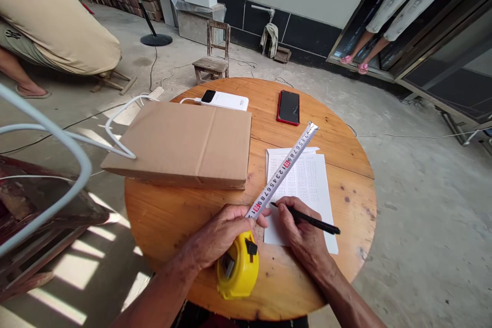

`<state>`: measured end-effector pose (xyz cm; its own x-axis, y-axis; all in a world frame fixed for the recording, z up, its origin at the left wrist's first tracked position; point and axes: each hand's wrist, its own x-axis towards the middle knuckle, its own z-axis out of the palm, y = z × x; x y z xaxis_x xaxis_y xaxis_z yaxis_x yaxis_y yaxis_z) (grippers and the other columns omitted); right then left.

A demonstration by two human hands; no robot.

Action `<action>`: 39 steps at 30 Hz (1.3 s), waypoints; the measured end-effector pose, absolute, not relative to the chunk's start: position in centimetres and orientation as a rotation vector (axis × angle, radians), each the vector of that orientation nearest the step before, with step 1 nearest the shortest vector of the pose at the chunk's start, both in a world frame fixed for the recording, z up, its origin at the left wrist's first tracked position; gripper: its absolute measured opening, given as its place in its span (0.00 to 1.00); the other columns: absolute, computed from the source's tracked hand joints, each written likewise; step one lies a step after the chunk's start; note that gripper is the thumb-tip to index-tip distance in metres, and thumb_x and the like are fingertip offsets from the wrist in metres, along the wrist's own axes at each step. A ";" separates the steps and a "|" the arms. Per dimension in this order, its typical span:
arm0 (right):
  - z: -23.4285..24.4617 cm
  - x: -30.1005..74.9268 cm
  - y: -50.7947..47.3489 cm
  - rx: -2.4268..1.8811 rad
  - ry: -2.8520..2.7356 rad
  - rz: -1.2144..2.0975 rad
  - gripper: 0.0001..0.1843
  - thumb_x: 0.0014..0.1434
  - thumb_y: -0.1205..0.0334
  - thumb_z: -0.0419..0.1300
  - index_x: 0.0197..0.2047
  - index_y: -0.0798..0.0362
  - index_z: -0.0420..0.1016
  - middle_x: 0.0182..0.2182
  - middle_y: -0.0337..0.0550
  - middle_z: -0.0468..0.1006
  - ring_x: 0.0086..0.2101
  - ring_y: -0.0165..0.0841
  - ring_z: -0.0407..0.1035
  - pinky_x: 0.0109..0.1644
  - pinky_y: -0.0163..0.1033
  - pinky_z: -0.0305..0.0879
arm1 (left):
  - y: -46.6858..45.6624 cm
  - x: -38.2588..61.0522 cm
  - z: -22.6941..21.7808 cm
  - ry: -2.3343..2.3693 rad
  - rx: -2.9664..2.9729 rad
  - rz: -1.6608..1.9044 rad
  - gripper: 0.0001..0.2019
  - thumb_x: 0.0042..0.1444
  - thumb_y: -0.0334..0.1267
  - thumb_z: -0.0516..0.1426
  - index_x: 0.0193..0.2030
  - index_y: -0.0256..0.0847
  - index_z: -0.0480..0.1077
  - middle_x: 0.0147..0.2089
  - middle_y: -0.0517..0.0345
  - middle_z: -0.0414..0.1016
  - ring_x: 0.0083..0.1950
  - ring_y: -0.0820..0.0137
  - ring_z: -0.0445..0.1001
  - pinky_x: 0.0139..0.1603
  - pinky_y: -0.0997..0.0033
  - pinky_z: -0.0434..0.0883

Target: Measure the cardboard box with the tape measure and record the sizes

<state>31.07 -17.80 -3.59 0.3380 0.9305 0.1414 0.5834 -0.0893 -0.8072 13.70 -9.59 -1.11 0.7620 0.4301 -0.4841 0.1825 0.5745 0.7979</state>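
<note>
My left hand (226, 230) is closed on the blade of a tape measure, just above its yellow case (246, 271). The silver blade (282, 170) is pulled out and slants up to the right, over the left part of some white sheets. In my right hand (305, 230) is a black pen (317, 222), its tip touching or just above the paper near the blade's edge. Rows of small writing, too small to read, cover the upper part of the paper (317, 179). Left of the sheets lies a flat brown cardboard box (188, 143).
The round wooden table (346, 174) carries a white power bank (226, 101) with a cable, behind the box, and a red-edged phone (288, 107). White cables (82, 164) loop at the left. A small wooden chair (213, 56) stands beyond. A person's legs (400, 5) show in the doorway.
</note>
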 end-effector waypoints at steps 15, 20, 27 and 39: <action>-3.4 31.1 -17.7 -1.763 -1.387 0.552 0.09 0.61 0.63 0.52 0.33 0.53 0.72 0.25 0.38 0.73 0.26 0.29 0.65 0.31 0.33 0.60 | -9.5 13.7 -1.0 0.716 0.971 0.158 0.13 0.55 0.36 0.52 0.42 0.35 0.74 0.23 0.56 0.76 0.28 0.71 0.69 0.30 0.76 0.64; -3.5 31.1 -17.7 -1.756 -1.358 0.564 0.09 0.61 0.63 0.52 0.33 0.53 0.72 0.26 0.38 0.73 0.26 0.28 0.64 0.31 0.33 0.60 | -9.6 13.6 -1.2 0.706 1.003 0.167 0.13 0.55 0.35 0.51 0.42 0.36 0.74 0.24 0.55 0.76 0.30 0.70 0.70 0.32 0.74 0.64; -3.5 31.0 -17.8 -1.746 -1.391 0.557 0.09 0.61 0.63 0.52 0.33 0.54 0.72 0.26 0.39 0.73 0.27 0.29 0.64 0.31 0.34 0.60 | -9.5 13.7 -1.3 0.695 1.011 0.163 0.14 0.56 0.36 0.51 0.44 0.34 0.74 0.24 0.54 0.76 0.31 0.67 0.72 0.34 0.72 0.65; -3.5 31.2 -17.9 -1.760 -1.215 0.544 0.09 0.61 0.60 0.53 0.32 0.53 0.71 0.24 0.37 0.71 0.25 0.28 0.62 0.28 0.33 0.59 | -9.5 13.5 -1.3 0.723 1.033 0.160 0.13 0.55 0.39 0.53 0.41 0.37 0.75 0.28 0.53 0.78 0.40 0.62 0.74 0.45 0.68 0.66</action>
<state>31.15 -17.91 -3.54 0.4200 0.8982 0.1298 0.5018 -0.1106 -0.8579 13.52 -9.47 -1.28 0.7607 0.4461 -0.4715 0.2054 0.5237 0.8268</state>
